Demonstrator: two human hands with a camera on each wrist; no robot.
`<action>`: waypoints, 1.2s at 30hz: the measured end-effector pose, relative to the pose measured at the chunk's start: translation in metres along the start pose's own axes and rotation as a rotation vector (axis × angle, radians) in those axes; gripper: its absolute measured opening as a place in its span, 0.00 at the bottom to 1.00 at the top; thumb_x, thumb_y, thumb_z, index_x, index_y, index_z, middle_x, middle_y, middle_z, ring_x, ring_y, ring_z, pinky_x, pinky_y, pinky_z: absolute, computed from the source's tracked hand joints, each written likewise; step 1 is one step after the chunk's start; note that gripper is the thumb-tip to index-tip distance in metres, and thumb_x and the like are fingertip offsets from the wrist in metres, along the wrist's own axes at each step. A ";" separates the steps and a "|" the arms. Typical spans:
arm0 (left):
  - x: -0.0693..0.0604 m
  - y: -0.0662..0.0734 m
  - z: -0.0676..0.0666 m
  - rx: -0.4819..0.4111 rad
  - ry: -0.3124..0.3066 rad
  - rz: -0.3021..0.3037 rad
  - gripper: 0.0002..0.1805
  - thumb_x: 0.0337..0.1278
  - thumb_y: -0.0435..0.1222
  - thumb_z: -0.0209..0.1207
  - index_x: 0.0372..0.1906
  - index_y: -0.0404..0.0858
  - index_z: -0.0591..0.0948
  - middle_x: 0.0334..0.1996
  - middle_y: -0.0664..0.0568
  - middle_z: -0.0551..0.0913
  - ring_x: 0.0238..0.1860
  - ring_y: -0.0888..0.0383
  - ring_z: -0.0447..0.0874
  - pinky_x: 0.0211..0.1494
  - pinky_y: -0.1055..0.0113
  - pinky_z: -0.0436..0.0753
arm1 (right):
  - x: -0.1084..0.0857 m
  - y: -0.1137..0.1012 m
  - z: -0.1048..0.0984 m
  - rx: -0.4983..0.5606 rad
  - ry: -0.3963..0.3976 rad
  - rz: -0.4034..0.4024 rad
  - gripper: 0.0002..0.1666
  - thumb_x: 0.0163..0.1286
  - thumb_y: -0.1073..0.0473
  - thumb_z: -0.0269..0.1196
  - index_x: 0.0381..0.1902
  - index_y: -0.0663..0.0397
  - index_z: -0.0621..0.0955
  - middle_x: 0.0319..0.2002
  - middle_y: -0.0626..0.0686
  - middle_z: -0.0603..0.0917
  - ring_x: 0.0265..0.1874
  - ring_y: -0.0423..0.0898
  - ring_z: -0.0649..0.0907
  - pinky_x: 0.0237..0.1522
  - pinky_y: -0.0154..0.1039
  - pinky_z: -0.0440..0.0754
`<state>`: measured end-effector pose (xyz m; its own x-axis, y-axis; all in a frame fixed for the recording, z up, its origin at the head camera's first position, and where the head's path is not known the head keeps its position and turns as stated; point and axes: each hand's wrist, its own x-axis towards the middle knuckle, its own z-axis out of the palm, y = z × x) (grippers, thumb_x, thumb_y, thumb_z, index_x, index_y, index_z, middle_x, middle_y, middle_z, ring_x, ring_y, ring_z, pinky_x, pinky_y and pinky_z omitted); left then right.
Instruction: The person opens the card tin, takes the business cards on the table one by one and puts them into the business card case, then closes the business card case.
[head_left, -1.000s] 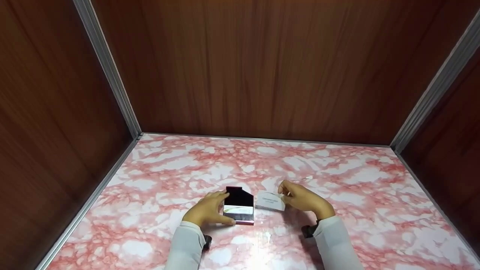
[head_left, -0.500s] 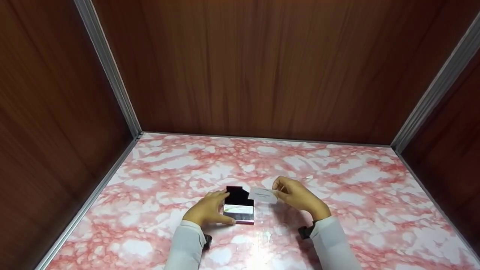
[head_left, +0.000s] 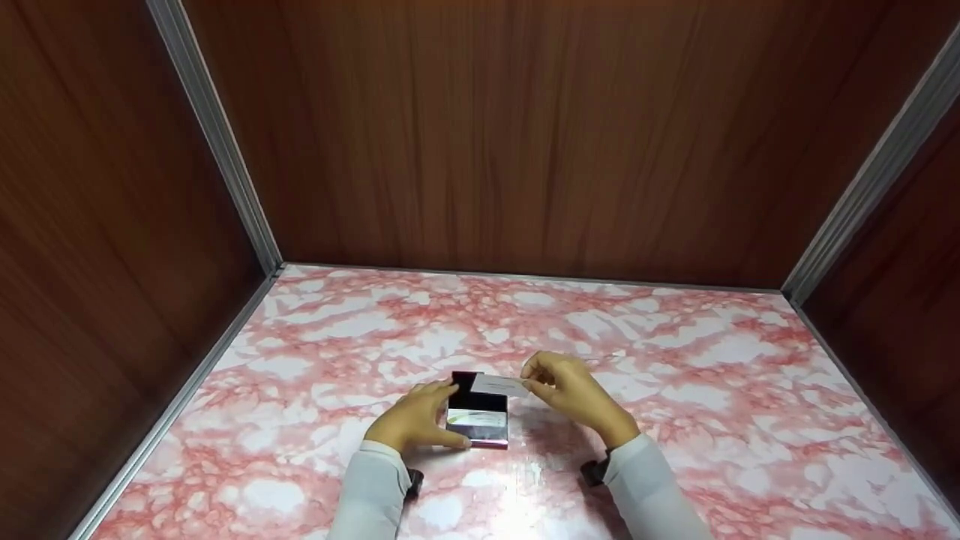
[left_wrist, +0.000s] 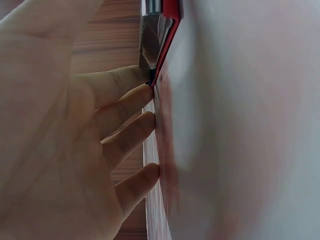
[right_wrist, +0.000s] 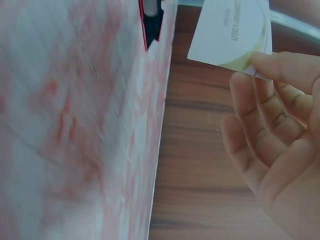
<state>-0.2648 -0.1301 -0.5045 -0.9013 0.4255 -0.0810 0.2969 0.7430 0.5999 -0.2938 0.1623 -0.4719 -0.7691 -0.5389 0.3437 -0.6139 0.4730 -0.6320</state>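
A black business card holder point(head_left: 478, 431) with red edges lies on the marbled tabletop, with a white card showing in it. My left hand point(head_left: 415, 418) holds it at its left side, thumb at the near edge and index finger near the far left. In the left wrist view, fingertips point(left_wrist: 145, 75) touch the holder's edge point(left_wrist: 167, 37). My right hand point(head_left: 568, 390) pinches a white business card point(head_left: 499, 385) between thumb and fingers, over the holder's far part. The right wrist view shows printed text and a green curve on this card point(right_wrist: 232, 35).
Dark wood-grain panels point(head_left: 480, 150) stand behind and at both sides of the tabletop point(head_left: 675, 360). Grey metal strips point(head_left: 225, 150) run along the corners and edges. Each wrist wears a black strap below a white sleeve point(head_left: 649, 480).
My right hand has moved left and slightly away from me, carrying the card from beside the holder to above its far part. The left hand and the holder stay put.
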 end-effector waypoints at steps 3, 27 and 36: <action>0.000 0.000 0.000 0.000 0.003 -0.003 0.56 0.42 0.59 0.74 0.76 0.40 0.65 0.78 0.49 0.57 0.77 0.38 0.50 0.75 0.40 0.54 | 0.002 -0.003 0.006 0.005 0.000 -0.014 0.03 0.71 0.61 0.66 0.38 0.55 0.83 0.34 0.42 0.83 0.34 0.40 0.82 0.39 0.38 0.82; 0.003 -0.001 0.001 0.003 0.038 0.030 0.57 0.39 0.58 0.76 0.75 0.37 0.66 0.76 0.46 0.61 0.75 0.40 0.55 0.75 0.43 0.57 | 0.008 -0.008 0.035 -0.012 -0.028 -0.083 0.10 0.66 0.72 0.66 0.41 0.57 0.88 0.40 0.49 0.87 0.37 0.42 0.86 0.41 0.37 0.86; 0.001 -0.001 0.001 0.001 0.024 0.013 0.58 0.39 0.58 0.76 0.76 0.37 0.65 0.77 0.45 0.60 0.76 0.40 0.54 0.75 0.42 0.56 | 0.007 -0.009 0.037 -0.062 -0.070 -0.067 0.12 0.67 0.71 0.66 0.46 0.55 0.87 0.41 0.50 0.87 0.39 0.44 0.84 0.43 0.40 0.85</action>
<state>-0.2656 -0.1299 -0.5057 -0.9048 0.4223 -0.0542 0.3085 0.7381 0.6000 -0.2866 0.1284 -0.4894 -0.7129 -0.6169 0.3335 -0.6752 0.4754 -0.5640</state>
